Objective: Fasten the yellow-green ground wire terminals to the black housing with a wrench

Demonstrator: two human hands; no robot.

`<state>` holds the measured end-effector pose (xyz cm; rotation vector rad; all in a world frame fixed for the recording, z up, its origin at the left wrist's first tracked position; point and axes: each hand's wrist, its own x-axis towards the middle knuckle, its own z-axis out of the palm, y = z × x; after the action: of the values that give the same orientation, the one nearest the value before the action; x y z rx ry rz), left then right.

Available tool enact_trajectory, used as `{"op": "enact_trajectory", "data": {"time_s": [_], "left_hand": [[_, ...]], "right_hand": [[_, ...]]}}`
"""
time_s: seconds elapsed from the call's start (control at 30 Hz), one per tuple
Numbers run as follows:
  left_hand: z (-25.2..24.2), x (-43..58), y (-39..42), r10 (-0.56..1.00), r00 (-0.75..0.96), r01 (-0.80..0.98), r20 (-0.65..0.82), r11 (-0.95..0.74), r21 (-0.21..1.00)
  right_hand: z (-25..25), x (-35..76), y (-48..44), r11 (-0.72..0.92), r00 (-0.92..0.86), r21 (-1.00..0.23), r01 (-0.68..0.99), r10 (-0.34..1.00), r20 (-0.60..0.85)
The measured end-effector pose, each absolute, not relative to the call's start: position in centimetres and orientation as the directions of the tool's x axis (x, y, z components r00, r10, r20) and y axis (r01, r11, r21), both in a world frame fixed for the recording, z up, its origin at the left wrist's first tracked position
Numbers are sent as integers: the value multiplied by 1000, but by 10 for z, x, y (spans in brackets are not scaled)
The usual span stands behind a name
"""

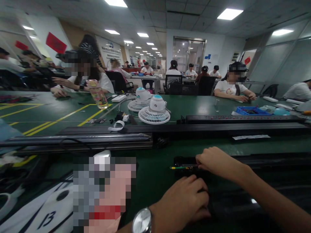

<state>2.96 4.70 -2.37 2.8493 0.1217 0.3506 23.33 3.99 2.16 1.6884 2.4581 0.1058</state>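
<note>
- Left hand (186,199): fingers half curled, undersides hidden; cannot tell whether it grips anything.
- Right hand (216,160): fingers bent inward at the near end of the black bar (267,160); cannot tell what the fingertips hold.
- Wire (179,168), green and yellow: just left of the right hand, beyond the left hand.
- Watch (142,221): on the left wrist.
- 2 fans (155,111): well beyond both hands.

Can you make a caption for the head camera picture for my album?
A left hand with a watch at its wrist and a right hand near a green-and-yellow wire.
</note>
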Motion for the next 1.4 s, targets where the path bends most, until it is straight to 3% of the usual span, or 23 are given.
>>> {"op": "enact_trajectory", "data": {"time_s": [0.4,1.0,1.4], "left_hand": [[-17,30,45,134,971,71,198,-952,298],[-28,29,48,134,966,67,221,-956,286],[-27,30,48,138,960,61,244,-953,298]], "right_hand": [[22,235,40,360,-348,132,923,931,-106],[29,244,32,112,-88,203,973,988,-127],[30,246,34,289,-267,151,945,952,-147]]}}
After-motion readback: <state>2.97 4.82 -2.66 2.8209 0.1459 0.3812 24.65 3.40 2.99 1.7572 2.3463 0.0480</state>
